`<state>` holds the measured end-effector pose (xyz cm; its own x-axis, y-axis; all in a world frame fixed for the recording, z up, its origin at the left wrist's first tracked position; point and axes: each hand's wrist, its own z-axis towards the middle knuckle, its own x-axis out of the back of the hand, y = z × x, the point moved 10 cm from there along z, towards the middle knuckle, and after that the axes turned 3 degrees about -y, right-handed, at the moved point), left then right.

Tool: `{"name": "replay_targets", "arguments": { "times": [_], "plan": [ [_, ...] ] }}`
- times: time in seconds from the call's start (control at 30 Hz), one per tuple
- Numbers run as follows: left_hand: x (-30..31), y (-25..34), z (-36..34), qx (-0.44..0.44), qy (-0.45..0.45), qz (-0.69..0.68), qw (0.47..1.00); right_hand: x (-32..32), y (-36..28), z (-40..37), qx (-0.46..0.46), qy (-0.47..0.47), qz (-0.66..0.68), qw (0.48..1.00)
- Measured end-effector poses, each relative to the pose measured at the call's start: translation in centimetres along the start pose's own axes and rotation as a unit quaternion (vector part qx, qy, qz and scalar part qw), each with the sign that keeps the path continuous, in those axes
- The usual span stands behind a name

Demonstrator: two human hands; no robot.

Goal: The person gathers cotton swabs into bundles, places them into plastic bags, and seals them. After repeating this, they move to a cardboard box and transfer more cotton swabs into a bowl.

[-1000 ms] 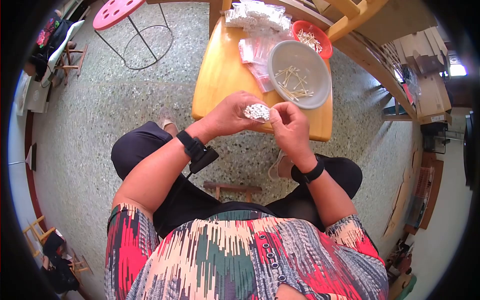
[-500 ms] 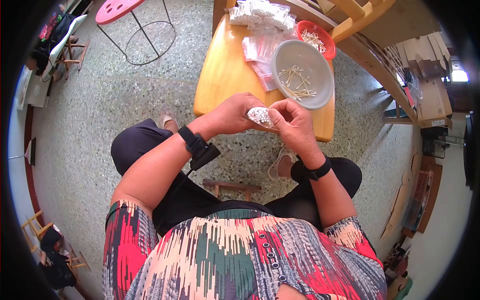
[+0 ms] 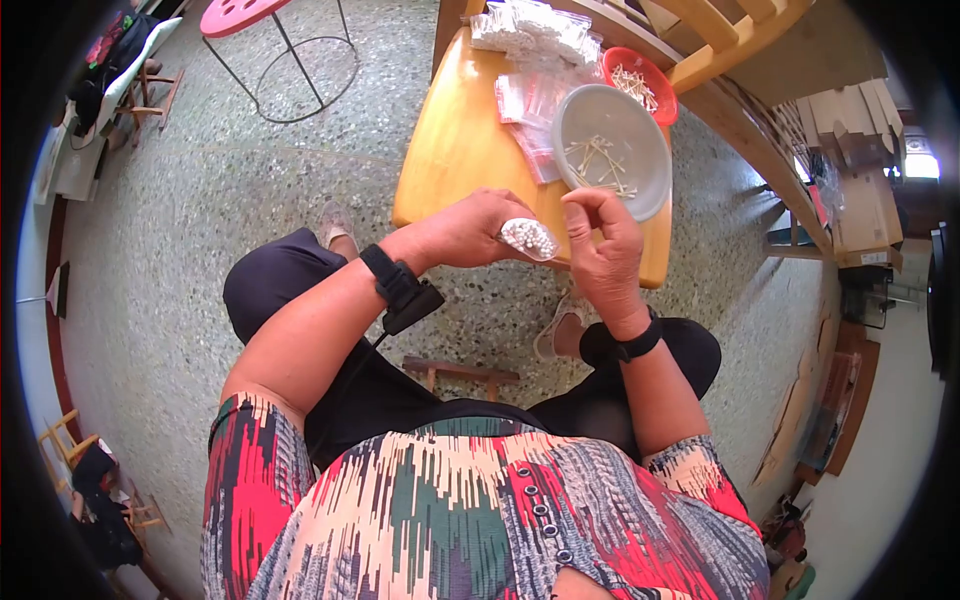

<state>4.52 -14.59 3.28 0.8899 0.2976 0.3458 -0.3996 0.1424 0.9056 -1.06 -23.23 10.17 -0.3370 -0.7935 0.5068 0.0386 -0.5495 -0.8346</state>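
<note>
My left hand [image 3: 478, 228] is wrapped round a clear bag of cotton swabs [image 3: 528, 239], whose white tips face up at its open end. My right hand [image 3: 606, 250] is raised just right of the bag, apart from it, with thumb and index finger bent close together at the bowl's near rim; whether anything is between them is too small to tell. Beyond it, a grey bowl [image 3: 640, 140] holds loose swabs. Flat clear bags with red edges [image 3: 522, 100] lie left of the bowl. A red bowl [image 3: 668, 95] with more swabs stands behind.
The wooden seat [image 3: 440, 150] carries the bowls and a pile of filled bags [image 3: 530, 30] at its far end. A pink stool [image 3: 240, 14] stands at the upper left. Cardboard boxes [image 3: 865, 210] are at the right. A person [image 3: 100, 510] is at the lower left.
My right hand has moved off the bag, to the right and up towards the grey bowl. My left hand keeps its hold on the bag.
</note>
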Motion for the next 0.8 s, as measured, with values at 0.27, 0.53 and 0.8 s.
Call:
{"name": "replay_targets", "arguments": {
  "times": [0.27,0.53,0.8],
  "plan": [
    [-0.8,-0.8,0.0,0.013,-0.03,0.047,0.998,-3.3,-1.6,0.0,0.104,-0.154,-0.083,0.979],
    [-1.0,-1.1,0.1,0.028,-0.051,0.002,0.998,-2.3,0.5,-0.6,0.015,-0.052,0.012,0.998],
    [-1.9,-1.0,-0.3,0.054,-0.1,-0.011,0.993,-3.0,-2.5,-0.1,0.123,-0.157,-0.079,0.977]
  ]
}}
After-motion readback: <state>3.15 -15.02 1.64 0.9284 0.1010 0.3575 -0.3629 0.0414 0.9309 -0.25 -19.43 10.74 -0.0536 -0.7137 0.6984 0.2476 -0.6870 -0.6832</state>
